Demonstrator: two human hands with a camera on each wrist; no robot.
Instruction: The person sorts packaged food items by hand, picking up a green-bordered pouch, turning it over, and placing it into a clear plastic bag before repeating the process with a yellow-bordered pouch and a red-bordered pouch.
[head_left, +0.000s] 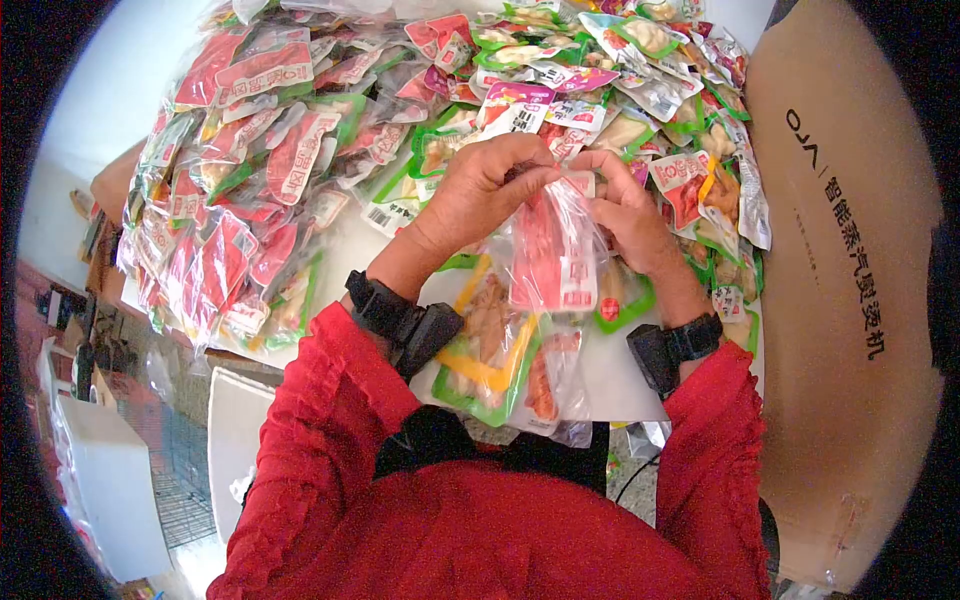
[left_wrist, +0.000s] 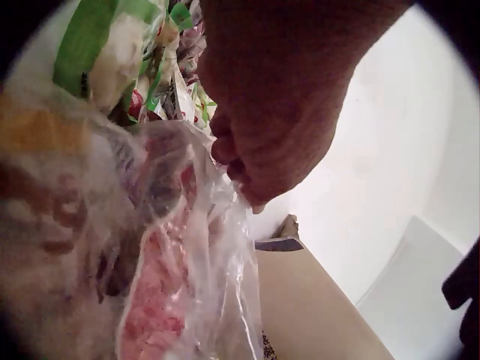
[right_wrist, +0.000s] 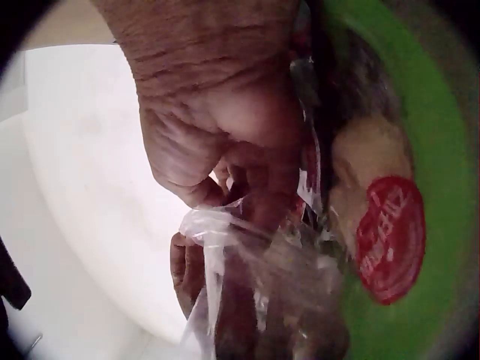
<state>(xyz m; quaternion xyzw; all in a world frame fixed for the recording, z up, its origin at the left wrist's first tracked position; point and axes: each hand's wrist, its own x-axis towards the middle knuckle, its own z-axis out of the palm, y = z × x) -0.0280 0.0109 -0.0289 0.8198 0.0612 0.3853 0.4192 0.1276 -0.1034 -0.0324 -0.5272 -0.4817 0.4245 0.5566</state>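
Over the near part of the table, a clear plastic bag (head_left: 575, 215) hangs between both hands, with a red-and-white snack pouch (head_left: 545, 260) showing through it. My left hand (head_left: 480, 190) pinches the bag's upper edge, thumb and fingers curled together. Opposite it, my right hand (head_left: 635, 220) grips the same edge with bent fingers. Crumpled film (right_wrist: 217, 225) gathers below the right fingers in the right wrist view. Beneath the bag lies a yellow-and-green food pouch (head_left: 490, 330). The green-rimmed pouch (right_wrist: 390, 225) with a red label is close beside my right hand.
Filled clear bags (head_left: 230, 260) are heaped at the left of the white table (head_left: 345, 245). Loose colourful pouches (head_left: 640, 90) pile up at the back right. A tall cardboard box (head_left: 850, 250) stands along the right side. At lower left is a white box (head_left: 110, 480).
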